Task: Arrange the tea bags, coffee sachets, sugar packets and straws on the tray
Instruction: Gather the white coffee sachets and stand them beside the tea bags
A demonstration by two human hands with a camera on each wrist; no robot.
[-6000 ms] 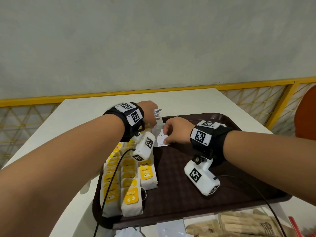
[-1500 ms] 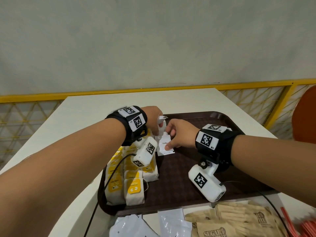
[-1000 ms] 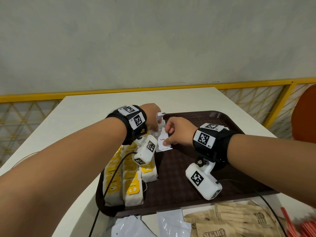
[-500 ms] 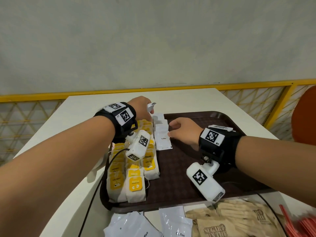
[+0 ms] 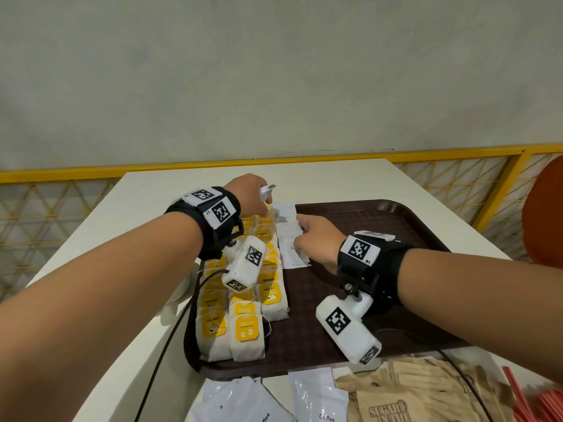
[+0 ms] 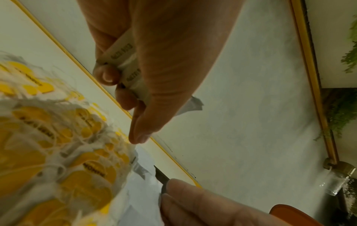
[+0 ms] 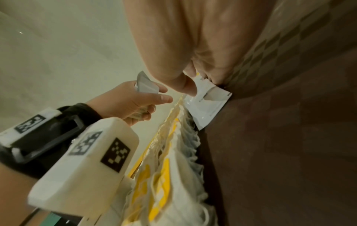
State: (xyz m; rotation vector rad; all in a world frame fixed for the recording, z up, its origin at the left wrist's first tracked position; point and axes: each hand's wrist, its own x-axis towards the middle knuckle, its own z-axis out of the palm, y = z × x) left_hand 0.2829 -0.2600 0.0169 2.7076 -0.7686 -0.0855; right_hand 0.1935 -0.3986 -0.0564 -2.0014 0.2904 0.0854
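A brown tray (image 5: pixel 396 205) lies on the white table. Yellow-tagged tea bags (image 5: pixel 243 330) fill its left side in rows. Beside them runs a short overlapping column of white coffee sachets (image 5: pixel 289 248). My right hand (image 5: pixel 301 233) lies on that column, thumb and fingertips touching the top sachet (image 7: pixel 208 97), which lies flat on the tray. My left hand (image 5: pixel 259 202) hovers over the far tea bags and grips a small stack of white sachets (image 6: pixel 123 61), whose end sticks out above the fist (image 5: pixel 268 190).
Loose coffee sachets (image 5: pixel 316 397), brown sugar packets (image 5: pixel 396 400) and red straws (image 5: pixel 542 403) lie on the table in front of the tray. The tray's middle and right (image 5: pixel 380 239) are bare. An orange chair (image 5: pixel 545 214) stands at right.
My right hand has laid a sachet onto the column and now rests on it. My left hand drew back to the left with its stack.
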